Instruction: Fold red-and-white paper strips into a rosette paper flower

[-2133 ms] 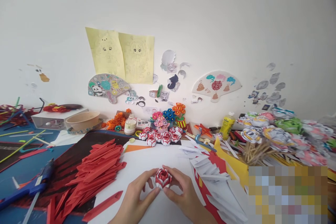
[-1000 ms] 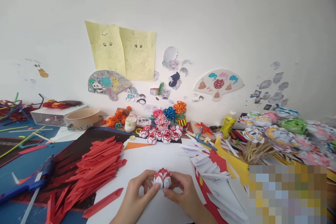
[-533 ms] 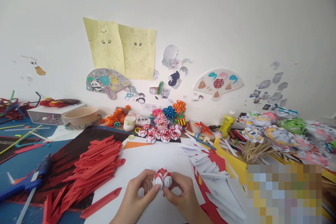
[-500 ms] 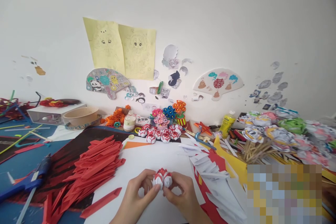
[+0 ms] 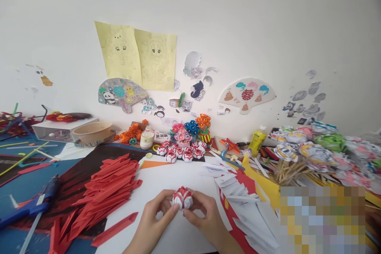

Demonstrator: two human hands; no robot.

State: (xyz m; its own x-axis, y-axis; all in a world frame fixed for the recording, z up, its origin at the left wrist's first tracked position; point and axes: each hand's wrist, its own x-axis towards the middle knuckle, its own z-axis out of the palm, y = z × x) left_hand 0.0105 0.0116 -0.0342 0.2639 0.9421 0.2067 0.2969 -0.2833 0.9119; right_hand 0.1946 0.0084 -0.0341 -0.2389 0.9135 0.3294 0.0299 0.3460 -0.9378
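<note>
A small red-and-white folded paper flower (image 5: 182, 198) is held up between my two hands, above a white sheet of paper (image 5: 160, 180). My left hand (image 5: 160, 216) pinches its left side between thumb and fingers. On the flower's right side, the thumb and fingers of my right hand (image 5: 204, 214) close in the same way. Left of my hands lies a heap of folded red paper strips (image 5: 110, 190), with one strip (image 5: 114, 229) apart from it. Folded white paper pieces (image 5: 238, 194) lie to the right. Several similar finished paper flowers (image 5: 187, 153) stand beyond the sheet.
A blue glue gun (image 5: 41, 200) lies at the left. At the back are a beige bowl (image 5: 92, 131), a small jar (image 5: 147, 140), pipe-cleaner flowers (image 5: 192, 127) and a yellow bottle (image 5: 257, 141). Large paper flowers on sticks (image 5: 315, 152) crowd the right side.
The paper flower has turned a little between my fingers, showing a different side, and has shifted slightly left. Both hands still hold it. The things around it have not moved.
</note>
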